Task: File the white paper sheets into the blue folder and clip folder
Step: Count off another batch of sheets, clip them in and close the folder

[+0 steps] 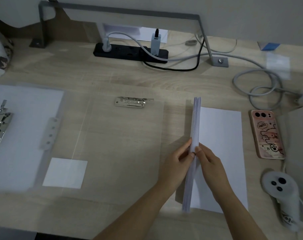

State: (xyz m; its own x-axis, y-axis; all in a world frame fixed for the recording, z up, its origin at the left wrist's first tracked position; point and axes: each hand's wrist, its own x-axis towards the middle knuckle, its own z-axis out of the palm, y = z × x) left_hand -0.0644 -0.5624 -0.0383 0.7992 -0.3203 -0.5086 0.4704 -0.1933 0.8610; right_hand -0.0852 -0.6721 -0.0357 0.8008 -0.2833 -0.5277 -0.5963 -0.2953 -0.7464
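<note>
Both hands pinch a stack of white paper sheets [193,144] upright on its long edge on the counter [130,75]: left hand [177,159] and right hand [209,161] closed around it. Tapping the edges flush first should ease filing into the open folder [26,135] at far left.

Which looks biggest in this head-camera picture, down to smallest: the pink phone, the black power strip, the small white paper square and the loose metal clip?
1. Black power strip
2. Small white paper square and pink phone: too alike to rank
3. Loose metal clip
</note>
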